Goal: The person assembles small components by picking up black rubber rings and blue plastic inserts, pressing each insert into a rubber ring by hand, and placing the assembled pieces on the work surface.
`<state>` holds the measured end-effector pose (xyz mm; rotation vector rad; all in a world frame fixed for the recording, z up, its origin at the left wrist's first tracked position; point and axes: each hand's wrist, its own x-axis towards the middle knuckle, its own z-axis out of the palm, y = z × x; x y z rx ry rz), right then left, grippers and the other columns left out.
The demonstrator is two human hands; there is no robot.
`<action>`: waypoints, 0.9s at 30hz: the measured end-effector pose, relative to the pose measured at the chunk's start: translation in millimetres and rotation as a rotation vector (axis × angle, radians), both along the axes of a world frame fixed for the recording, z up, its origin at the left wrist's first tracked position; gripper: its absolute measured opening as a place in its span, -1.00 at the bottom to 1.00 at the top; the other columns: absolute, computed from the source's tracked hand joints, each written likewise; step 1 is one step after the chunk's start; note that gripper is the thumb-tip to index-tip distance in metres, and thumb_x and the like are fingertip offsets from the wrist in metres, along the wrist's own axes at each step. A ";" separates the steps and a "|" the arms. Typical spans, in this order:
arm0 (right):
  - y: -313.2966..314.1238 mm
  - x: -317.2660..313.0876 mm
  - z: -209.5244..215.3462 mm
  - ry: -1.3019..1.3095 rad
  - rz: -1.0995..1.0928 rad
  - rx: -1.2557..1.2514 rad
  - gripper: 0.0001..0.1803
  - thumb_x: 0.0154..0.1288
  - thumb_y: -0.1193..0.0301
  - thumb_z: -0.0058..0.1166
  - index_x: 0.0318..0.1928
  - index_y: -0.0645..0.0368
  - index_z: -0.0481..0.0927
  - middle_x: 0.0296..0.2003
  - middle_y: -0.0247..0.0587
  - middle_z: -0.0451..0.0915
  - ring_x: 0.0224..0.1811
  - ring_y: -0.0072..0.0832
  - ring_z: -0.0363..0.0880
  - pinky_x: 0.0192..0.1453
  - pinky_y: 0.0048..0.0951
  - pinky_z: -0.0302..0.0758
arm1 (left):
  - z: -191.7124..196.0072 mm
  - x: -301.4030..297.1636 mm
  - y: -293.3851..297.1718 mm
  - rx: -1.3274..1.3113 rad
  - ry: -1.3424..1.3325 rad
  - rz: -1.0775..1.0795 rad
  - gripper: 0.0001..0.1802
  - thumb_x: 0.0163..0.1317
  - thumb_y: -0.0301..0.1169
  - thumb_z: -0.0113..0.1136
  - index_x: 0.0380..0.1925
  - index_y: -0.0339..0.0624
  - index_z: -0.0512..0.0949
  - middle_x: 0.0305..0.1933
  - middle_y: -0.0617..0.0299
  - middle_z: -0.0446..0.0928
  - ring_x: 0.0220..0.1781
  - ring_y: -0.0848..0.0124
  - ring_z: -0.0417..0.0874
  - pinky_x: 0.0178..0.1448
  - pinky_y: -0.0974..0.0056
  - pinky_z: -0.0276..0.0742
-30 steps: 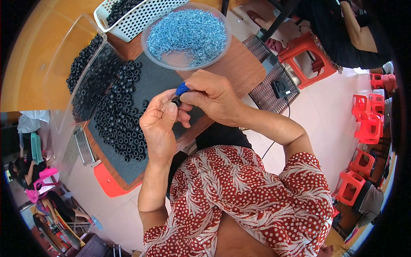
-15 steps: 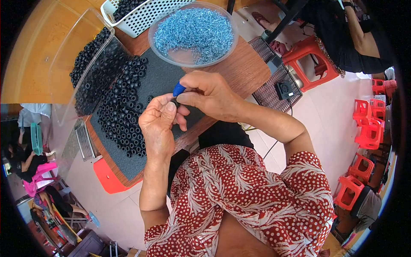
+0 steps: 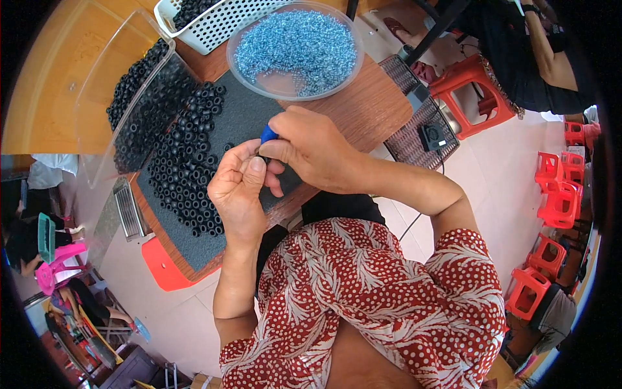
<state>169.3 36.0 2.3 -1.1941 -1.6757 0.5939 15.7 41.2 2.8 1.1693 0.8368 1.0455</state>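
My left hand (image 3: 234, 191) and my right hand (image 3: 317, 152) meet over the near side of the table, fingertips pinched together. Between them shows a sliver of a small black piece (image 3: 264, 156), mostly hidden by the fingers; it looks like one of the black rings nearby. A blue cover (image 3: 268, 134) sits at the tip of my right index finger. Left of my hands, many small black rings (image 3: 184, 178) are spread over a dark grey mat (image 3: 243, 107). Behind my right hand stands a round clear tub (image 3: 354, 68) of small shiny blue-and-clear pieces.
A tilted clear plastic bin (image 3: 155, 61) spills more black rings onto the mat. At the back, a white perforated basket (image 3: 217, 32) holds black pieces. The wooden table edge (image 3: 285, 201) runs close to my lap. Red stools (image 3: 473, 97) and other people are around.
My right hand has rolled slightly, its fingertips shifting a little left against the left hand's. Less of the small black piece shows. The view has shifted a little.
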 end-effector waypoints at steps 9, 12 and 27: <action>-1.1 -0.8 -9.5 -0.363 0.020 0.345 -0.75 -0.06 0.37 0.16 -0.61 0.17 0.35 -0.65 -0.18 0.39 -0.56 -0.19 0.38 -0.51 -0.21 0.34 | 2.5 -2.9 -3.8 -0.019 0.030 -0.023 -0.79 0.23 -0.49 0.04 -0.22 -0.46 0.52 -0.45 0.15 0.53 -0.60 0.55 0.44 -0.58 0.48 0.41; -0.1 -4.0 -14.9 -0.203 -0.010 0.339 -0.75 -0.02 0.36 0.12 -0.64 0.15 0.34 -0.71 -0.19 0.36 -0.61 -0.19 0.39 -0.56 -0.18 0.32 | 4.5 -1.1 -5.9 0.025 0.077 -0.028 -0.82 0.24 -0.52 0.04 -0.25 -0.44 0.53 -0.45 0.19 0.52 -0.60 0.57 0.42 -0.58 0.49 0.40; 3.2 -4.3 -14.7 0.030 0.134 0.098 -0.73 0.20 0.35 -0.04 -0.62 0.18 0.42 -0.67 -0.15 0.45 -0.60 -0.30 0.50 -0.52 -0.28 0.39 | 1.8 -0.3 -3.3 0.057 0.111 0.028 -0.83 0.24 -0.52 0.04 -0.24 -0.40 0.53 -0.48 0.21 0.52 -0.60 0.61 0.40 -0.57 0.52 0.34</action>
